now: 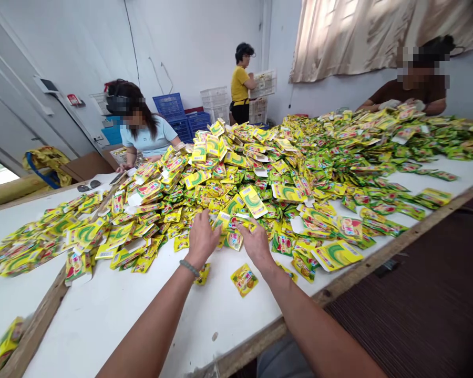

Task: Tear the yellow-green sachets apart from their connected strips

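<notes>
At the near edge of a large heap of yellow and green packets, my two hands work close together. My left hand [203, 239], with a beaded bracelet at the wrist, is closed around the end of a small yellow carton [223, 219]. My right hand [255, 242] has its fingers bent and pinched on a small yellow sachet [249, 224], next to the carton's other end; the fingers partly hide both things. Just below the hands, a loose sachet [244, 280] with a fruit print lies flat on the white table. Another yellow carton [254, 201] leans on the heap beyond my right hand.
The heap [319, 152] spreads along the white table [142, 310]. A wooden strip [49, 299] crosses on the left. One person [150, 134] sits left, another [413, 89] right, and a third [240, 86] stands behind with a white crate [263, 84]. Blue crates [169, 107] are stacked there.
</notes>
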The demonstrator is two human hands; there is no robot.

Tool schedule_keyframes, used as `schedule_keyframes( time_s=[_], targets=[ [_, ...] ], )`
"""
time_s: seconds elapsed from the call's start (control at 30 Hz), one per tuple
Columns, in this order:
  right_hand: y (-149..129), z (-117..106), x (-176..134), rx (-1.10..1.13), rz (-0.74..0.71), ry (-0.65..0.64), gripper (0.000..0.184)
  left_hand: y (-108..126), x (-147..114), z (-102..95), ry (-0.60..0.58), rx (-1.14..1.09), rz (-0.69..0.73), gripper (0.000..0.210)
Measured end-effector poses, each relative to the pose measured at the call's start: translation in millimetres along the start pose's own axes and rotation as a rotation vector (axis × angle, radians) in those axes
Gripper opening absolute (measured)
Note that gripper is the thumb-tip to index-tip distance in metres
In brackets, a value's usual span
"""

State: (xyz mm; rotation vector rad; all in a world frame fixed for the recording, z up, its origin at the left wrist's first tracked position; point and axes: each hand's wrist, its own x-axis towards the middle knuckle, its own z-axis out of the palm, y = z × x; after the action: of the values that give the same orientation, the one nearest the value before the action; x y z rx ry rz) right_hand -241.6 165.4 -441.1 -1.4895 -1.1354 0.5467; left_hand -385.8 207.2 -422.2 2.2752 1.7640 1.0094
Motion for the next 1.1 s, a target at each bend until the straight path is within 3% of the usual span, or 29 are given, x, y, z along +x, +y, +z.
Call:
schedule_keyframes(
  time_s=[0.1,0.2,0.27,0.37,0.47,0.57,0.67,0.8,0.87,0.93,1.0,1.1],
  targets=[
    [2,-2,2,0.014,-0.018,0.067,0.042,7,14,20.6,-0.189,0.064,0.089,0.068],
    [4,-1,2,-0.037,-0.022,0.071,0.04,0,23,26.0,-0.301,0.009,0.014,0.069],
    [4,0,2,-0.035,-0.022,0.051,0.039,-11,24,15.6,-0.27,-0.116,-0.032,0.061],
    [5,3,3,0.054,-0.013,0.027,0.037,-29,12,-15.5,-0.234,-0.423,-0.083,0.044],
    [4,4,0,0.127,0.017,-0.011,0.036,-44,-17,-45.9,-0.319,-0.705,-0.174,0.036],
    [1,6,-7,0.098,0.002,-0.157,0.036,-54,-50,-56.2,-0.405,-0.927,-0.271,0.024],
    [-2,11,-17,-0.038,-0.032,-0.375,0.034,-58,-72,-43.5,-0.389,-1.076,-0.41,0.022],
    [0,19,-27,-0.124,-0.055,-0.549,0.027,-55,-81,-12.7,-0.208,-1.022,-0.58,0.055],
    [4,24,-28,-0.073,-0.041,-0.57,0.025,-53,-80,-1.2,-0.137,-1.019,-0.595,0.074],
    [8,28,-28,0.022,-0.006,-0.606,0.025,-51,-80,5.0,-0.147,-1.09,-0.582,0.082],
    [12,31,-24,0.119,0.025,-0.601,0.028,-51,-80,6.1,-0.212,-1.174,-0.581,0.074],
    [14,30,-14,0.211,0.048,-0.434,0.037,-54,-80,1.0,-0.283,-1.202,-0.579,0.053]
  ],
)
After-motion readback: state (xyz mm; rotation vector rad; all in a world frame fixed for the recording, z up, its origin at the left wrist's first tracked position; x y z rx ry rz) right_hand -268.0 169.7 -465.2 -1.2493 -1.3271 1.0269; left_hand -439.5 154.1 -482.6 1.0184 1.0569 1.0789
